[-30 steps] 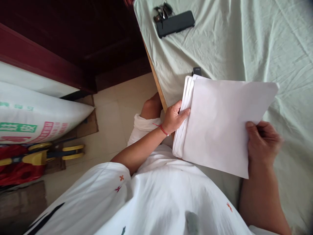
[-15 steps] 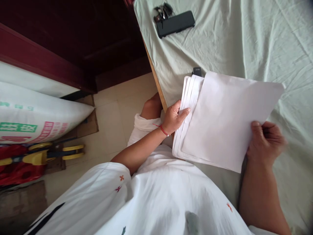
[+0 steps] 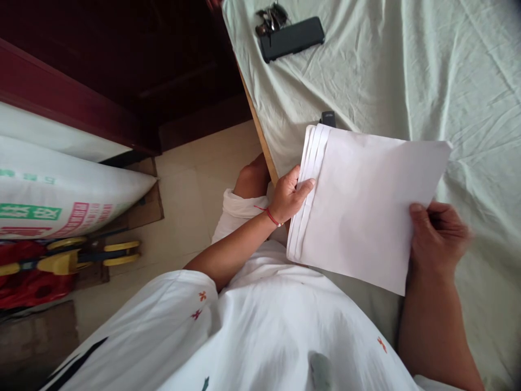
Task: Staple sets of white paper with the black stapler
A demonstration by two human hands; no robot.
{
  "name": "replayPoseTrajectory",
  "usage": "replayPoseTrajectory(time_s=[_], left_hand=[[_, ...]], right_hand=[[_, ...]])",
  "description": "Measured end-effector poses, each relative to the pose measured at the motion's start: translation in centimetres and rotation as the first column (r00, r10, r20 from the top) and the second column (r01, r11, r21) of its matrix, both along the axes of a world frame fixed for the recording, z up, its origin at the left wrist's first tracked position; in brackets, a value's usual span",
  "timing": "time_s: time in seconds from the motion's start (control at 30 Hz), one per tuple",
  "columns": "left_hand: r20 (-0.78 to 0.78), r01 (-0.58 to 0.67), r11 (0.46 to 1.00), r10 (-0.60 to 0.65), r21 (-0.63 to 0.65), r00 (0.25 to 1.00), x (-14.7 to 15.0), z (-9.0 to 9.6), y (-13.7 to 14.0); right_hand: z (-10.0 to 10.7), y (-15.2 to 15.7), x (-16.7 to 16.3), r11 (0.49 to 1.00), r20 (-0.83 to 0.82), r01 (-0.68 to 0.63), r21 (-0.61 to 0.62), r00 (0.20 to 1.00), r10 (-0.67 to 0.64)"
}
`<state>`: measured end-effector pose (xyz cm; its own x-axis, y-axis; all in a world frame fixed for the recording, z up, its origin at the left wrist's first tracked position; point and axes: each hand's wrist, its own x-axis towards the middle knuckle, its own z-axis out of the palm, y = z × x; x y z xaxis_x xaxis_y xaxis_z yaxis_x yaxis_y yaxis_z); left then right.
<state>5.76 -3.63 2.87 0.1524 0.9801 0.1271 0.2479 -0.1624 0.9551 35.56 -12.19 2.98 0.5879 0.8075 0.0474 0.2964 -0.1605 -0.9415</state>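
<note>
A stack of white paper sheets (image 3: 312,163) is fanned in stepped layers at its left edge. My left hand (image 3: 290,195) is closed on that edge, thumb on top and fingers beneath. The broad top sheet (image 3: 366,212) looks blank. At its right edge my right hand (image 3: 439,233) pinches the sheet between thumb and curled fingers. The papers are held over the near edge of the cloth-covered table. How many sheets each hand grips is hidden.
A pale green wrinkled cloth (image 3: 358,70) covers the table. On it lie a black oblong case (image 3: 293,39), keys (image 3: 272,19) and a small black object (image 3: 328,118) partly behind the papers. Printed sacks (image 3: 61,190) and a yellow-and-black item (image 3: 65,262) are on the left.
The top sheet has shifted left, lining up closer with the fanned edge. My right hand has moved slightly left with it. My left hand has stayed nearly still.
</note>
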Motion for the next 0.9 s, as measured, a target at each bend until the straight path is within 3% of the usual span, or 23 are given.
replayPoseTrajectory(time_s=[0.5, 0.9], left_hand=[[-0.017, -0.007, 0.999, 0.006, -0.033, 1.000, 0.2, -0.2, -0.1], [-0.056, -0.026, 0.997, 0.030, 0.068, 0.998, 0.2, -1.1, 0.2]], right_hand=[[0.0, 0.2, -0.3, 1.000, 0.083, 0.000, -0.027, 0.997, 0.002], [-0.3, 0.3, -0.2, 1.000, 0.137, 0.009, -0.010, 0.991, -0.008]])
